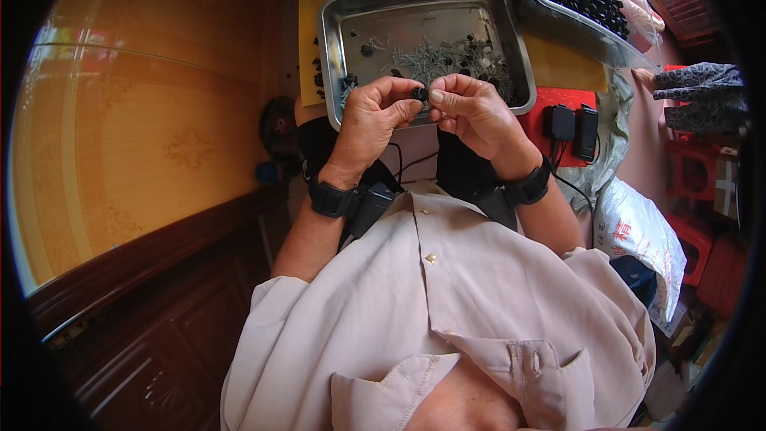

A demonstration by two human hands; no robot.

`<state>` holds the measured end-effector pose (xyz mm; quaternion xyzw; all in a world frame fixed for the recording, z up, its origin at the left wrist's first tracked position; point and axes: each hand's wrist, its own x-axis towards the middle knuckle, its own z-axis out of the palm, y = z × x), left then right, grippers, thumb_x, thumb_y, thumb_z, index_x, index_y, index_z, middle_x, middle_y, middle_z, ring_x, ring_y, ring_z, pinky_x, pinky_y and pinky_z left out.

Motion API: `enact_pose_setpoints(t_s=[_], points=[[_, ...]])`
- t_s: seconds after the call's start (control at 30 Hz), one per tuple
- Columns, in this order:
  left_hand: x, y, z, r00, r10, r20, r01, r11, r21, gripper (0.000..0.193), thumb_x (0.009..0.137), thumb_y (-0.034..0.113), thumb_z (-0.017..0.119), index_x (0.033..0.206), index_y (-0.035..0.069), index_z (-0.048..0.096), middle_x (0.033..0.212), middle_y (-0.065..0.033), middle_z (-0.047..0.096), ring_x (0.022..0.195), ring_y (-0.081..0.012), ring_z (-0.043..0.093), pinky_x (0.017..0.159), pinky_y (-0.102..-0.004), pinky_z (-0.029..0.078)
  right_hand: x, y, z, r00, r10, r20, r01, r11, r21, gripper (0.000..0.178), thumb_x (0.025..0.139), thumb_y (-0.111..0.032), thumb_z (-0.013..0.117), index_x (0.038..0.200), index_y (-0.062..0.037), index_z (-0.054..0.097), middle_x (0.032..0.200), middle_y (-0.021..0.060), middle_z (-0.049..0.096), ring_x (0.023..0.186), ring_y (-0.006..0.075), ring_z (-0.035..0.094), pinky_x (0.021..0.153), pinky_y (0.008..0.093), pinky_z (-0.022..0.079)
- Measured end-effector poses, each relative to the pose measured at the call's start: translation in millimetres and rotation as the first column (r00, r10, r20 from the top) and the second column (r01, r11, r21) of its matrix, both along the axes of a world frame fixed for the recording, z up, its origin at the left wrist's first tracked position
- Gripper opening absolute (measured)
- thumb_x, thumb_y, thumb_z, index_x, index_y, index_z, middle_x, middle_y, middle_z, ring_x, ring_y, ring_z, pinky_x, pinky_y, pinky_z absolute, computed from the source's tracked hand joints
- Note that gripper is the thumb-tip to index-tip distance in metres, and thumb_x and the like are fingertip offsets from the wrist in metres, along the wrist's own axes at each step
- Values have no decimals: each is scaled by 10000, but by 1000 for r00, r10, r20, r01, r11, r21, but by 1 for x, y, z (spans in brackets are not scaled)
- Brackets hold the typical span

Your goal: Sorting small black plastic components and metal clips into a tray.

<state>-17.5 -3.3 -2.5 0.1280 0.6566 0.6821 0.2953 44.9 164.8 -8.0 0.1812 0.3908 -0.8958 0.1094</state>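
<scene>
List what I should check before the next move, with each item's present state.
1. Left grip on part: ok; the left hand pinches a small black part.
2. Right grip loaded: cannot tell; the right hand is pinched closed beside it, contents hidden.
3. Grey screw-like pieces nearby: ok; scattered in the metal tray.
4. Black piece supply: ok; many in the clear bin, upper right.
5. Loose pieces contained: not ok; some black pieces lie outside the tray's left side.
</scene>
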Motion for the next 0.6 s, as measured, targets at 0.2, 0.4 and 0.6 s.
enact_pose_setpoints(t_s=[0.2,0.4,0.6], points=[[1,0,2,989,-5,-149,-5,998,-63,204,785,4,656,988,-5,637,774,0,617,657,-56,537,592,-186,446,-1,4,8,996,91,-23,-89,995,45,76,828,-53,631,876,-17,585,784,49,607,708,116,601,619,204,477],[-4,3,2,849,-47,-526,7,997,-79,201,709,-30,682,908,-6,658,803,-61,583,746,-147,582,646,-233,473,-3,8,6,989,135,-62,-130,989,69,78,811,-48,647,844,-16,583,786,52,606,708,114,593,635,206,471],[-8,7,7,839,-123,-531,66,990,-124,184,726,-55,659,902,-2,653,830,-29,575,792,-115,556,698,-219,460,-2,8,-2,994,48,-97,-53,997,-54,67,805,-28,642,820,-21,576,751,38,584,670,111,561,625,222,457]])
